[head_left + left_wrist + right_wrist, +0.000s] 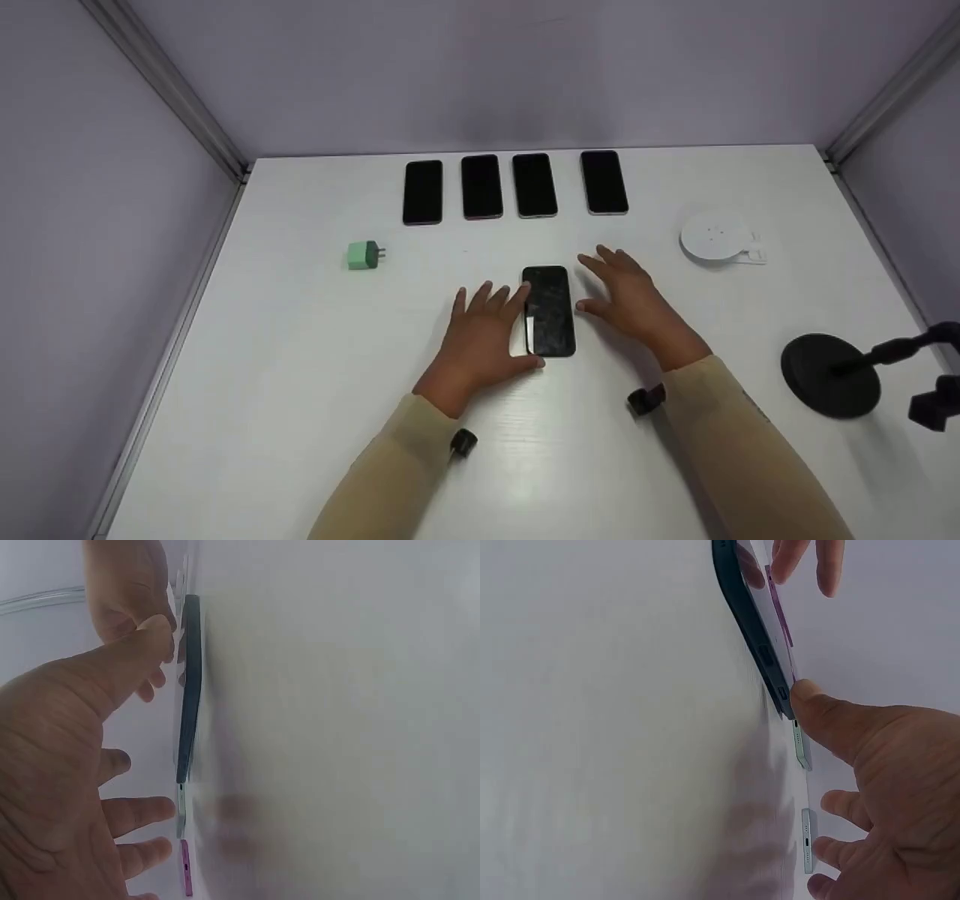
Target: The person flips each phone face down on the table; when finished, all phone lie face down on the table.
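Tan sleeves [397,469] are nearest, w/ a small black wrist cam [463,442] by each cuff. L hand [480,349]: fingers loosely spread, palm down, index tip at the L edge of a dark phone [553,315], thumb by its near L corner; can't tell for sure if they touch or just hover. R hand [628,300]: fingers relaxed, slightly bent, released, just off the phone's R edge. So the phone is btwn the two hands' fingers, glossy side up, on the white surface [300,412]. Beyond the fingertips, 4 more phones [481,187] in a row, dark faces up, widest gap before the rightmost. Green plug adapter [360,256], prongs pointing R: L of & a bit beyond the L fingers. White disc [712,236]: R of the R fingers, slightly beyond. Blk round base [829,375] w/ a jointed arm: further R & nearer than the R fingers.
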A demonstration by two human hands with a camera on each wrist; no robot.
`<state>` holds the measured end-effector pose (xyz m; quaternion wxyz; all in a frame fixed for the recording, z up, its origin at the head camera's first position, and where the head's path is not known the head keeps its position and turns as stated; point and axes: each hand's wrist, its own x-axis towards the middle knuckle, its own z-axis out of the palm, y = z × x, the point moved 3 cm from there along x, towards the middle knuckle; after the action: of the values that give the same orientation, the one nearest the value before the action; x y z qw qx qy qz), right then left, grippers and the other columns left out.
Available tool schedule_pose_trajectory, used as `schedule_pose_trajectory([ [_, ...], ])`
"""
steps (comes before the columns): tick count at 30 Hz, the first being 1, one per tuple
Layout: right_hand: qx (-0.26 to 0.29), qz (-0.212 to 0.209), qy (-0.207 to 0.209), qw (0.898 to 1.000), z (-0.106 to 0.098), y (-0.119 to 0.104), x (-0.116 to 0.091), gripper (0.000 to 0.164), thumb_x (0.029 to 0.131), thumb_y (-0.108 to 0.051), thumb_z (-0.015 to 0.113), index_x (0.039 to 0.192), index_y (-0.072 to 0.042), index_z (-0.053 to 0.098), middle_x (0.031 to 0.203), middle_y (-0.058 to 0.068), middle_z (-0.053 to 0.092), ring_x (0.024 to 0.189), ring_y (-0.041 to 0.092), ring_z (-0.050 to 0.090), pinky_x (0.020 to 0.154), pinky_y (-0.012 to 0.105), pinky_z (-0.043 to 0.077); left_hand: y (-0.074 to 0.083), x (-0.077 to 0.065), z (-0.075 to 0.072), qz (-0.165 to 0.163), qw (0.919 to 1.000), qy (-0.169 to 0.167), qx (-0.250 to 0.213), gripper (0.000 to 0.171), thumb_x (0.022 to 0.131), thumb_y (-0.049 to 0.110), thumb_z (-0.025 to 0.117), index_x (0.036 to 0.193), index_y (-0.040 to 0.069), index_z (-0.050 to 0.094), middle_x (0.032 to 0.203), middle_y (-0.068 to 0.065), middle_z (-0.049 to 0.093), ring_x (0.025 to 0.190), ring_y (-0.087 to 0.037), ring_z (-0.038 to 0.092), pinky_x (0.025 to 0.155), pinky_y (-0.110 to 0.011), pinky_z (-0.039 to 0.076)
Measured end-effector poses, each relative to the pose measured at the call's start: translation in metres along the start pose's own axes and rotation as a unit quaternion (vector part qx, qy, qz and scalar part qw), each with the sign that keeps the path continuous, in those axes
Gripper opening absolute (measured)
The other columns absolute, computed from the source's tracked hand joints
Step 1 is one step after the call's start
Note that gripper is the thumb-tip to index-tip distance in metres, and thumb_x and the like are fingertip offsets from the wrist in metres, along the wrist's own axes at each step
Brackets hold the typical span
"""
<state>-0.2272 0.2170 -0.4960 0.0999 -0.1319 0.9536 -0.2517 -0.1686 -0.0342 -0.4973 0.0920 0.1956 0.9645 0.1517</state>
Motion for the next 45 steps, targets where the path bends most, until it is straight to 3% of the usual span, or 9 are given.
schedule_pose_trajectory([
  [12,0.024,-0.029,-0.019,0.999,0.006,0.003,0.012,0.071,0.102,-0.014,0.077,0.166,-0.014,0.048,0.179,0.025,0.025,0.166,0.054,0.016,0.133,0.070,0.019,0.001,0.002,0.019,0.016,0.9983,0.006,-0.056,0.108,0.090,0.060,0.084,0.175,0.027,0.027,0.174,-0.008,0.042,0.167,-0.034,0.027,0.137,-0.061,0.018],
  [21,-0.012,-0.023,-0.081,0.996,0.005,0.008,0.021,0.081,0.101,-0.026,0.080,0.171,-0.025,0.040,0.183,0.022,0.010,0.168,0.052,-0.002,0.134,0.072,0.002,-0.008,0.003,0.027,0.031,0.9946,0.013,-0.098,0.091,0.095,0.060,0.079,0.171,0.031,0.038,0.179,-0.003,0.034,0.172,-0.030,0.014,0.139,-0.058,0.007],
  [29,-0.022,-0.021,-0.106,0.994,0.004,0.008,0.025,0.088,0.098,-0.032,0.083,0.172,-0.033,0.036,0.184,0.018,0.003,0.169,0.050,-0.010,0.133,0.072,-0.005,-0.012,0.004,0.028,0.033,0.9949,0.014,-0.095,0.083,0.097,0.060,0.077,0.168,0.033,0.045,0.180,0.001,0.033,0.172,-0.029,0.011,0.139,-0.058,0.003],
  [35,-0.012,-0.018,-0.105,0.994,0.006,0.010,0.026,0.094,0.091,-0.034,0.091,0.170,-0.032,0.041,0.185,0.017,0.002,0.169,0.048,-0.012,0.133,0.071,-0.008,-0.015,0.003,0.024,0.027,0.9946,0.006,-0.101,0.081,0.097,0.060,0.077,0.167,0.034,0.046,0.179,0.004,0.033,0.172,-0.025,0.010,0.138,-0.058,-0.002],
  [45,0.009,-0.025,-0.072,0.997,0.007,0.012,0.025,0.090,0.079,-0.033,0.100,0.158,-0.027,0.057,0.185,0.015,0.008,0.170,0.047,-0.010,0.134,0.069,-0.008,-0.019,0.009,0.023,0.040,0.9939,0.017,-0.101,0.087,0.083,0.059,0.087,0.160,0.033,0.057,0.171,0.006,0.048,0.171,-0.026,0.019,0.136,-0.065,-0.001],
])
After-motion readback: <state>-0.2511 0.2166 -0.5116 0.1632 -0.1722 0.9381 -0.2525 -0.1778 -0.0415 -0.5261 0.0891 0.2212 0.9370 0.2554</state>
